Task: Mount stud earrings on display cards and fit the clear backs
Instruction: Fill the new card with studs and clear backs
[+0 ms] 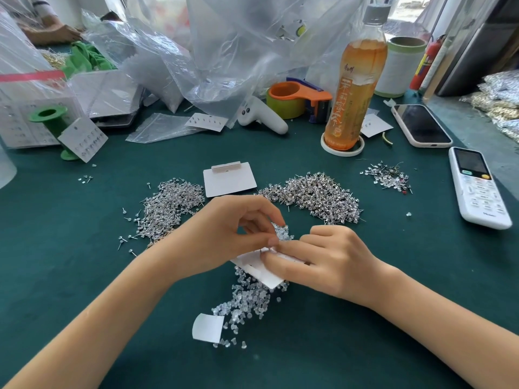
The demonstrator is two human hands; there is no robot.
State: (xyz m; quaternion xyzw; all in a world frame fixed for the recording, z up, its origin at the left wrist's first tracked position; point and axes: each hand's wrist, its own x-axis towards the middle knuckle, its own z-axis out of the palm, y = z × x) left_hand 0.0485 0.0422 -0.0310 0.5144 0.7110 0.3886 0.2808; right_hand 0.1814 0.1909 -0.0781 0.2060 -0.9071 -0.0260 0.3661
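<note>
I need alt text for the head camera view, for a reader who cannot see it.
Two hands, left hand and right hand, hold a white display card over a pile of clear backs on a green table, with heaps of stud earrings behind.

My two forearms come in bare from the bottom corners, no sleeves in view, nothing on either wrist: no watch, band or bracelet showing. My bare left hand [224, 234] has no ring or glove; thumbnail is short, plain, unpainted. My bare right hand [323, 259] likewise ungloved, no rings on the fingers that show; its nails mostly hidden. Fingers slim, knuckles smooth. No marks, tape or plasters seen on either arm. Upper arms and clothing out of view.
</note>
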